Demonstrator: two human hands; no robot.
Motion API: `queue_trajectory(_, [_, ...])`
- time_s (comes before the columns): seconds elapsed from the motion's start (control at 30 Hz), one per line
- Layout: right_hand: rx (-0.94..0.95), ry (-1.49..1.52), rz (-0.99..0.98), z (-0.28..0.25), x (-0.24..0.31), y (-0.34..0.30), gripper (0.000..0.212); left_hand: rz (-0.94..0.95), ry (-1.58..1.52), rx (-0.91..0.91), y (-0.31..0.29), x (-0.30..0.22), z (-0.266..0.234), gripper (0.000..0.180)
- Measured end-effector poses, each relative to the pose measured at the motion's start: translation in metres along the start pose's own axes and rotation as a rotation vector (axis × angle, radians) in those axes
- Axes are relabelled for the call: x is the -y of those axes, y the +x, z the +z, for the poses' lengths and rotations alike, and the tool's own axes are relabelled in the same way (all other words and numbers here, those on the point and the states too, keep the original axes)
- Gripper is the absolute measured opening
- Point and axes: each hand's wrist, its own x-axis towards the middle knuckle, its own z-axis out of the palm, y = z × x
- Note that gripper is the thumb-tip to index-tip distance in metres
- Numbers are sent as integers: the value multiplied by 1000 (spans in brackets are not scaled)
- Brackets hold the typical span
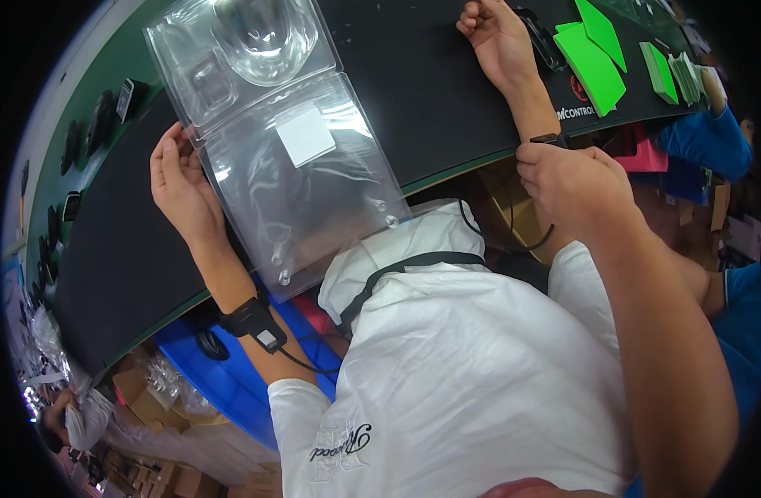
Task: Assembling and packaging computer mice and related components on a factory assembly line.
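A clear plastic clamshell package (256, 191) lies unfolded, its lower flap reaching over the table's near edge toward my lap. On that flap rests a small white square card (306, 137). My left hand (185, 183) lies palm up beside the package's left edge, fingers loosely bent and apart, fingertips against the plastic. My right hand (501, 41) rests on the black mat with its fingers curled in and nothing visible in them. Another person's hand (575, 187) grips my right wrist at a black wrist strap (551, 141). A black sensor band (254, 328) with a cable circles my left forearm.
Bright green cards (592, 70) lie on the black mat (414, 91) beyond my right wrist, next to a black object (542, 37). Further right stands a stack of cards (683, 79). Several dark devices line the green surface at left. A blue bin (231, 382) sits below the table.
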Motion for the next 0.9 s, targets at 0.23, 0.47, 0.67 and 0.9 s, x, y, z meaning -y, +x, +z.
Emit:
queue_trajectory(0.23, [145, -41, 25, -2, -13, 10, 30, 88, 315, -75, -6, -12, -4, 25])
queue_trajectory(0.47, [61, -2, 90, -41, -9, 2, 28, -140, 35, 83, -1, -11, -3, 24])
queue_trajectory(0.67, [75, 33, 109, -29, -8, -2, 25, -52, 380, 23, 49, -42, -43, 24])
queue_trajectory(0.9, [281, -474, 171, -26, 37, -52, 37, 311, 1071, -227, 156, -57, -103, 78])
